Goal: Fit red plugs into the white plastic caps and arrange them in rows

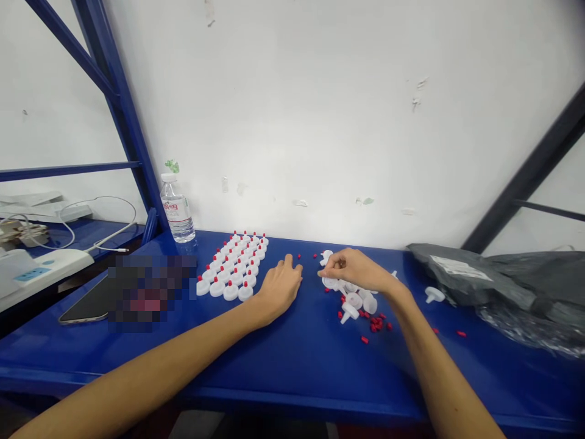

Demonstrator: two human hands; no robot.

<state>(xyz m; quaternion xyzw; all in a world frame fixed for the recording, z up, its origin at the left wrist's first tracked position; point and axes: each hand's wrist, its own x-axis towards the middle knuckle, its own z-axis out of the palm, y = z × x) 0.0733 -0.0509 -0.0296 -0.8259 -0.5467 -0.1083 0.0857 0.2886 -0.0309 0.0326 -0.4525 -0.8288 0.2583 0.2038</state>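
Note:
My left hand (280, 285) rests on the blue table with fingers stretched forward and apart. To its left stand rows of white nozzle caps (231, 291), upright with small red tips on top. My right hand (354, 268) is pinched, thumb and forefinger together, over a loose pile of white nozzle caps (354, 300). What its fingertips hold, if anything, is hidden. One white cap (326, 256) shows just behind those fingers. Loose red tips (376, 324) lie scattered in front of the pile, and a few more lie between my hands.
A water bottle (177, 210) stands at the back left against the wall. A phone (86, 302) lies at the left beside a blurred patch. Grey plastic bags (461, 268) cover the right side, with a stray white cap (434, 295) nearby. Blue rack posts (121, 116) rise at left.

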